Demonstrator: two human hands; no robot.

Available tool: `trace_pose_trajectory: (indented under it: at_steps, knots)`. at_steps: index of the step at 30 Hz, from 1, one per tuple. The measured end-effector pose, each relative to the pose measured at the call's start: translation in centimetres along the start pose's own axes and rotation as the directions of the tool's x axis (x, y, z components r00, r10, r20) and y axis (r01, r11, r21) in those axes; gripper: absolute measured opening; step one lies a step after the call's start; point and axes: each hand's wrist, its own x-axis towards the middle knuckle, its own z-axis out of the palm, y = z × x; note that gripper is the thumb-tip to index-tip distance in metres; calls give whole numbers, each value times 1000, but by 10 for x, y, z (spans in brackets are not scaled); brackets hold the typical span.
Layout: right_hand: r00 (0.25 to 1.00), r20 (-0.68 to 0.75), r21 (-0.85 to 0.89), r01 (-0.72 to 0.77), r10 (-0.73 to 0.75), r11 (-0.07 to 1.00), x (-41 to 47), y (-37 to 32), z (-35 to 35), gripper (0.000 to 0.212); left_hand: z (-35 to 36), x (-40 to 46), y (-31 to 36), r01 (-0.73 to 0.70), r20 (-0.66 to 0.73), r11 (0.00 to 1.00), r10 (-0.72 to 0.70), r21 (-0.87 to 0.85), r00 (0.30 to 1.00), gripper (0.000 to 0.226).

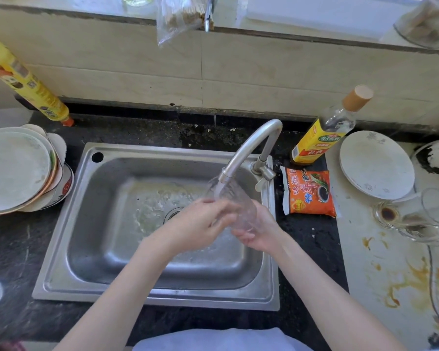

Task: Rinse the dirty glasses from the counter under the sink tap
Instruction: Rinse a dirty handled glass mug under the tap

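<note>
1. A clear glass (232, 206) was held over the steel sink (147, 295), tilted so its open mouth pointed toward 11 o'clock, right under the spout of the tap (249, 145). That tilt probably let the running water pour straight inside and spill back out into the basin.
2. The right hand (260, 231) cupped the base and lower wall of the glass from below, at about 5 o'clock of it, its grip curled round the glass to carry the weight.
3. The left hand (200, 221) lay against the glass from 9 o'clock, fingers wrapped over its side. I judged it was steadying or rubbing the wall while water ran, though which of the two could not be told.
4. More dirty glasses (421, 219) waited on the bench at 3 o'clock of the sink, one with a brown residue in its bottom, close to a white plate (376, 164). Keeping them there left the basin free for one glass at a time.
5. A stack of plates (20, 171) sat at 9 o'clock, a sauce packet (308, 192) and a yellow-labelled bottle (319, 136) at 2 o'clock, beside the tap.
6. By my judgement the task was early on, since those glasses remained unrinsed.
</note>
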Motion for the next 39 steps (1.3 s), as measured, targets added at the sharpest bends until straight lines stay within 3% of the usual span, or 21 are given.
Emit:
trace_pose_trajectory:
  at_steps: [2, 3, 5, 7, 11, 12, 14, 16, 18, 20, 22, 25, 27, 29, 31, 33, 36, 39]
  knots:
    - [983, 179, 38, -35, 28, 999, 1, 2, -6, 41, -1, -2, -2, -195, -59, 965, 208, 173, 976, 19]
    - [978, 206, 74, -39, 23, 997, -1, 2, -5, 42, 2, -4, -4, -223, -80, 945, 249, 240, 965, 18]
    - [985, 171, 222, -39, 1, 974, -2, 1, -4, 48, 7, -4, -6, -186, -137, 940, 232, 285, 963, 33]
    - [993, 97, 384, 28, -70, 923, -5, 3, -2, 51, 6, 0, -1, -139, -224, 952, 203, 273, 953, 27]
    - [976, 104, 477, 122, -193, 870, -12, 9, 6, 41, 3, 7, 9, -95, -298, 956, 180, 277, 937, 13]
    - [971, 117, 485, 127, -208, 865, -14, 9, 7, 40, 1, 7, 10, -91, -233, 946, 168, 311, 958, 15]
    - [969, 153, 444, 109, -195, 889, -13, 9, 2, 33, -4, 10, 14, -121, 44, 897, 113, 425, 993, 23]
    - [978, 165, 321, 72, -130, 944, -10, 7, 1, 39, -8, 13, 15, -234, 251, 805, 109, 545, 962, 25]
    - [986, 146, 224, 41, -76, 974, -11, 3, 4, 48, -13, 14, 12, -272, 355, 750, 52, 603, 933, 23]
    - [988, 133, 263, 37, -74, 964, -12, -1, 5, 46, -19, 15, 8, -175, 298, 820, 6, 545, 955, 23]
    - [979, 136, 349, 97, -153, 932, -13, -1, 8, 62, -23, 18, 11, -20, 149, 919, -43, 394, 988, 23]
    - [964, 114, 363, 185, -240, 913, -14, 3, 13, 76, -16, 27, 14, 122, 1, 962, -126, 245, 992, 17]
    - [959, 119, 335, 204, -256, 920, -12, 5, 8, 61, -10, 27, 14, 120, 36, 963, -132, 241, 991, 21]
    - [967, 82, 257, 211, -239, 943, -8, 7, 4, 48, -5, 25, 13, -8, 144, 927, -49, 376, 988, 32]
    - [980, 52, 158, 183, -193, 970, -1, 9, 0, 46, -3, 24, 8, -180, 252, 830, 49, 528, 966, 31]
    - [988, 54, 92, 142, -148, 986, 4, 12, 0, 49, -1, 24, 2, -231, 313, 770, 44, 594, 949, 27]
    - [986, 42, 168, 150, -159, 974, 0, 14, 5, 50, 0, 25, -1, -80, 224, 864, -39, 497, 974, 24]
    - [976, 29, 295, 198, -216, 935, -2, 14, 10, 45, 0, 27, 4, 125, 81, 949, -154, 289, 985, 24]
